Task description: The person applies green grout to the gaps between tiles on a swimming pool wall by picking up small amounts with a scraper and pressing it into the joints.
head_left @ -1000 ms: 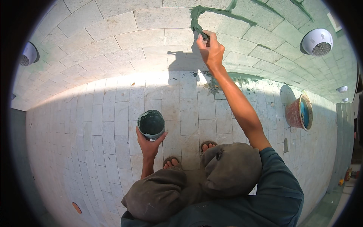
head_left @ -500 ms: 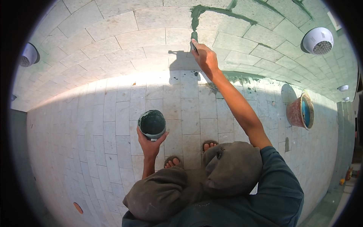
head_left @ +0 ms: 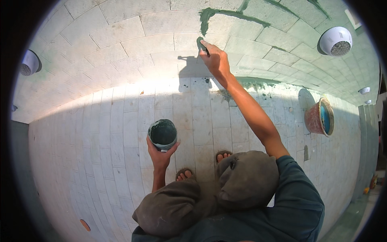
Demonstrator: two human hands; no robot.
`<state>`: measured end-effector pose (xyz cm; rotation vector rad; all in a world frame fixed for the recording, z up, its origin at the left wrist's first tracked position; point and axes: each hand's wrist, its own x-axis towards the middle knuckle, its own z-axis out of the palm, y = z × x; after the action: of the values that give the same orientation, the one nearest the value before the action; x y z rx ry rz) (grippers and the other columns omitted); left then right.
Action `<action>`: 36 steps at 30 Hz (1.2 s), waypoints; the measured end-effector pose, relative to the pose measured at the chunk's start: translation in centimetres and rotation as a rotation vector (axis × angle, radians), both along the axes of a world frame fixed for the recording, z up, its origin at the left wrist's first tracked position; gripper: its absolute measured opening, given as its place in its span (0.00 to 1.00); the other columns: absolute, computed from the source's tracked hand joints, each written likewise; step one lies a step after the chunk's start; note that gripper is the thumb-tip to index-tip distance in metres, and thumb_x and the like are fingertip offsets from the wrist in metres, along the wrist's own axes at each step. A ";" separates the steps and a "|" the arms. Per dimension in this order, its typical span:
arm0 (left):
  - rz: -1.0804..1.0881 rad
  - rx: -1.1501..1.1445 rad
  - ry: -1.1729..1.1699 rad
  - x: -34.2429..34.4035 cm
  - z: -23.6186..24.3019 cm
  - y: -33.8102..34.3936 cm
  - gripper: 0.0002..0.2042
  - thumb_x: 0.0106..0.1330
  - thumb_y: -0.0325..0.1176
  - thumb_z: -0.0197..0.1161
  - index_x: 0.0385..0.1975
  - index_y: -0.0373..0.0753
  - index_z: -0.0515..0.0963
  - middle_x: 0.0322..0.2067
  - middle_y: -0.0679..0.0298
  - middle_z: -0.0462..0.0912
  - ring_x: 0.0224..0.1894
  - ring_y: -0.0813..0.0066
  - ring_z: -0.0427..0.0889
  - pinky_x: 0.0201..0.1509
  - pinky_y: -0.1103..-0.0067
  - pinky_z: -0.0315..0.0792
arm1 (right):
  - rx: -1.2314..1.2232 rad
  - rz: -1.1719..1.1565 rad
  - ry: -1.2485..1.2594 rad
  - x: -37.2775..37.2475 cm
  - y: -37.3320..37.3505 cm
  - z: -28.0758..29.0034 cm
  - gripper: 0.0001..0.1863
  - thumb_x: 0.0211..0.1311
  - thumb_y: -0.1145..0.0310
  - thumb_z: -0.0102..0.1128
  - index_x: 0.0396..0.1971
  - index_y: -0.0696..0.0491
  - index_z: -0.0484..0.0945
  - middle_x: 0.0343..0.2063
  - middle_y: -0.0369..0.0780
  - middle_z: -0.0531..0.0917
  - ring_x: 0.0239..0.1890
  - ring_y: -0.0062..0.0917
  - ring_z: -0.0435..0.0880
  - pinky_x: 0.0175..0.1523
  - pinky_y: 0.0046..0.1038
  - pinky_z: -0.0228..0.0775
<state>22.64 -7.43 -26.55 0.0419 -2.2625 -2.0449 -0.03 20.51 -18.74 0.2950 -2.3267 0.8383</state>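
Observation:
My left hand point(head_left: 161, 154) grips a round tub point(head_left: 163, 134) from its near side, thumb and fingers on either flank. Dark green paste coats its inside and rim. My right arm reaches up to the tiled wall, where my right hand point(head_left: 216, 60) is closed on a small flat spreader point(head_left: 200, 40) smeared with the same green. Its tip is just below a thick green smear point(head_left: 205, 20) that runs along the tile joints. Whether the spreader touches the wall I cannot tell, and most of its handle is hidden by my fingers.
A reddish bucket point(head_left: 316, 117), blue inside, stands at the right near the wall. White round lamps point(head_left: 336, 41) stick out from the wall on both sides. Green splatters point(head_left: 258, 85) mark the foot of the wall. My sandalled feet point(head_left: 186, 174) are on the tiled floor.
My right hand has drawn slightly down, leaving a small gap between the spreader and the green smear it met before. The left hand still holds the tub in nearly the same place.

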 end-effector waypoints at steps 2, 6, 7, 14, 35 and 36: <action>-0.036 -0.100 0.003 -0.3 -1.1 -1.3 0.43 0.43 0.32 0.83 0.59 0.32 0.62 0.49 0.53 0.76 0.52 0.63 0.79 0.53 0.69 0.75 | -0.164 0.062 -0.274 2.9 -1.8 2.9 0.19 0.62 0.69 0.61 0.52 0.58 0.80 0.30 0.49 0.85 0.26 0.27 0.81 0.35 0.27 0.74; -0.234 -0.236 0.094 -4.2 -1.8 -1.1 0.48 0.43 0.36 0.83 0.64 0.32 0.59 0.52 0.50 0.76 0.54 0.58 0.77 0.58 0.67 0.72 | -0.261 0.343 -0.633 7.9 -2.4 7.5 0.16 0.63 0.65 0.63 0.49 0.56 0.82 0.24 0.37 0.85 0.22 0.16 0.80 0.29 0.21 0.74; -0.305 -0.247 0.137 -5.4 -1.4 -0.3 0.49 0.43 0.37 0.83 0.65 0.32 0.58 0.53 0.50 0.75 0.55 0.57 0.77 0.58 0.67 0.72 | -0.308 0.414 -0.689 9.3 -2.2 8.4 0.15 0.63 0.65 0.62 0.48 0.54 0.82 0.24 0.37 0.84 0.20 0.15 0.80 0.27 0.20 0.73; -0.756 -0.238 0.199 -9.1 3.4 7.3 0.47 0.44 0.41 0.82 0.62 0.32 0.59 0.52 0.46 0.77 0.54 0.56 0.80 0.56 0.67 0.74 | 0.165 0.501 -0.661 15.0 0.5 10.7 0.17 0.59 0.62 0.61 0.42 0.58 0.82 0.25 0.46 0.85 0.29 0.36 0.84 0.36 0.33 0.75; -1.131 -0.250 0.164 -5.6 7.6 26.2 0.50 0.44 0.43 0.83 0.64 0.34 0.57 0.58 0.52 0.73 0.63 0.61 0.72 0.67 0.67 0.66 | -0.142 -0.333 -0.406 30.0 32.5 12.2 0.27 0.64 0.55 0.64 0.59 0.52 0.73 0.20 0.42 0.81 0.23 0.25 0.79 0.34 0.29 0.71; -1.105 -0.290 0.205 -5.4 7.2 27.4 0.48 0.46 0.45 0.82 0.61 0.31 0.57 0.54 0.50 0.77 0.58 0.59 0.78 0.64 0.67 0.70 | -0.183 -0.448 -0.401 31.0 35.8 11.9 0.26 0.64 0.55 0.63 0.58 0.51 0.73 0.21 0.43 0.83 0.24 0.27 0.82 0.36 0.30 0.73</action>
<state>17.26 19.99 -19.30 -1.6651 -2.6622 -1.8038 31.00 56.30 -6.84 -0.5010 -2.5046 0.9305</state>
